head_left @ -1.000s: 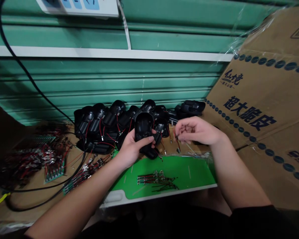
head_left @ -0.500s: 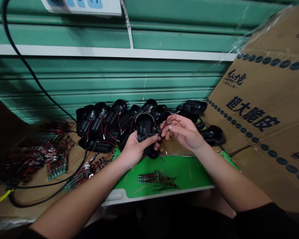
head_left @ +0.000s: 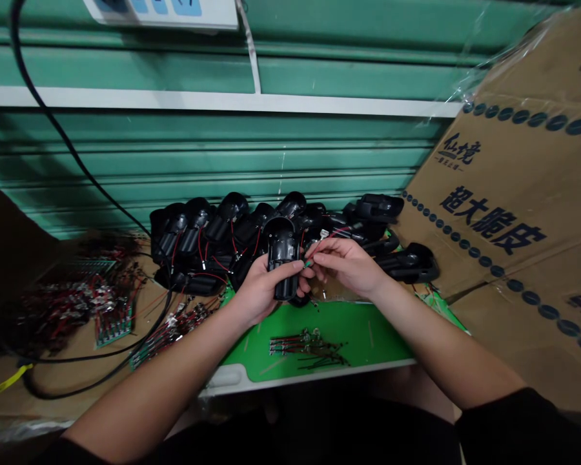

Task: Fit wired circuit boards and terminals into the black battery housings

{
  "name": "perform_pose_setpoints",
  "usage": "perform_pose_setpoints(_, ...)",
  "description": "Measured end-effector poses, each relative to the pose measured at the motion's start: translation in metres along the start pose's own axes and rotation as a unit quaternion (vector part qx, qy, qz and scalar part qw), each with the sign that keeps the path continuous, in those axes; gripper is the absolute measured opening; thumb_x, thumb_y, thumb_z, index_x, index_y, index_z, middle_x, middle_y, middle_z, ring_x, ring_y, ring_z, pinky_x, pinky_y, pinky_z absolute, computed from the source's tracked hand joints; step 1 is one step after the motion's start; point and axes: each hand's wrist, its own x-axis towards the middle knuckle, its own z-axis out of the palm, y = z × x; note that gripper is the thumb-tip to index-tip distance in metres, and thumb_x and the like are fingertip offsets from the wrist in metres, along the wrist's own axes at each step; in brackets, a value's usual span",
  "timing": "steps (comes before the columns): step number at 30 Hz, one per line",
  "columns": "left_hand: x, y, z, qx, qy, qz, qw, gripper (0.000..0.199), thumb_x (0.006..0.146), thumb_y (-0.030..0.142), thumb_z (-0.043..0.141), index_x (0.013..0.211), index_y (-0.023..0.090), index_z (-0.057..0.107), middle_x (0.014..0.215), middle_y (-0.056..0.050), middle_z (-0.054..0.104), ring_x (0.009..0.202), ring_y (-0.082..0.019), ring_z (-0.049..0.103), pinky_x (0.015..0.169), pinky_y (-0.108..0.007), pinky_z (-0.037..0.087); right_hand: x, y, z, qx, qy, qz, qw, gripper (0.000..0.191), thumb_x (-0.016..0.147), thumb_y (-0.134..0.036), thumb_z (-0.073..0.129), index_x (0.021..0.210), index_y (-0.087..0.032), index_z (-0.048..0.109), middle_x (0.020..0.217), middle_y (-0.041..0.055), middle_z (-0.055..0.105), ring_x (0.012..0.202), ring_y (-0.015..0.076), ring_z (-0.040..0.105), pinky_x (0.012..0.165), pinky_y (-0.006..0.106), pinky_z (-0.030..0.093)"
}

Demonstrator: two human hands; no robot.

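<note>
My left hand (head_left: 261,284) is closed round a black plastic housing (head_left: 284,248), held upright with its hollow side toward me. Just right of the housing, my right hand (head_left: 346,261) pinches a small green circuit board with wires (head_left: 308,263). Red wires and a white connector (head_left: 324,234) stick up above those fingers. The left thumb tip lies at the housing's right edge, close to the little board. Behind both hands, several similar black housings (head_left: 230,216) are piled, some with red wires hanging out. A row of wired boards (head_left: 290,342) lies on the green tabletop (head_left: 252,358) below.
Heaps of wired circuit boards (head_left: 111,303) cover cardboard on the left, with a black cable (head_left: 72,152) looping past them. A large cardboard box (head_left: 503,213) stands on the right. A green slatted shutter (head_left: 223,148) rises behind the pile.
The housing has tipped so that more of its inside and lower end shows. My right hand has come lower and closer to it, bringing the wired board to its edge.
</note>
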Motion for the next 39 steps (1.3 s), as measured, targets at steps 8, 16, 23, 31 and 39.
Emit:
perform_pose_setpoints(8,-0.005,0.008,0.003,0.044,-0.034,-0.020,0.998,0.053,0.066,0.036,0.101,0.094,0.009,0.065,0.074,-0.007,0.076,0.055,-0.016,0.071,0.050,-0.023,0.057,-0.005,-0.001,-0.003,0.054,-0.090,0.146,0.984,0.054,0.084,-0.051,0.095,0.095,-0.010,0.060,0.084,0.0067,0.075,0.055,0.0130,0.068,0.049,0.020,0.053)
perform_pose_setpoints(16,-0.002,0.008,0.001,0.084,-0.032,-0.027,0.996,0.061,0.058,0.037,0.105,0.094,0.009,0.064,0.074,-0.007,0.076,0.056,-0.017,0.072,0.052,-0.024,0.060,-0.002,-0.002,-0.008,0.024,-0.121,0.154,0.980,0.048,0.080,-0.035,0.098,0.101,-0.009,0.064,0.082,0.0044,0.074,0.060,0.0104,0.069,0.054,0.017,0.055)
perform_pose_setpoints(23,0.000,0.006,0.000,0.124,-0.003,-0.015,0.992,0.065,0.059,0.043,0.106,0.095,0.010,0.063,0.072,-0.006,0.075,0.056,-0.016,0.072,0.053,-0.024,0.061,-0.009,-0.012,-0.003,-0.067,-0.067,0.138,0.986,0.047,0.080,-0.037,0.098,0.101,-0.007,0.069,0.087,0.0089,0.077,0.066,0.0099,0.072,0.063,0.018,0.061)
perform_pose_setpoints(31,0.002,0.002,0.000,0.084,0.023,0.001,0.996,0.067,0.075,0.066,0.090,0.105,0.013,0.063,0.079,-0.008,0.077,0.058,-0.020,0.073,0.052,-0.030,0.061,-0.011,-0.019,-0.001,-0.090,-0.017,0.101,0.991,0.053,0.076,-0.033,0.101,0.110,-0.009,0.070,0.090,0.0043,0.074,0.066,0.0081,0.070,0.064,0.018,0.063)
perform_pose_setpoints(39,0.010,-0.005,-0.005,0.041,0.087,0.058,0.994,0.059,0.074,0.051,0.090,0.110,0.014,0.063,0.083,-0.004,0.077,0.066,-0.018,0.074,0.062,-0.027,0.060,-0.011,-0.023,0.002,-0.094,0.016,0.043,0.994,0.044,0.081,-0.036,0.097,0.108,-0.007,0.079,0.079,0.0070,0.074,0.062,0.0092,0.069,0.054,0.015,0.058)
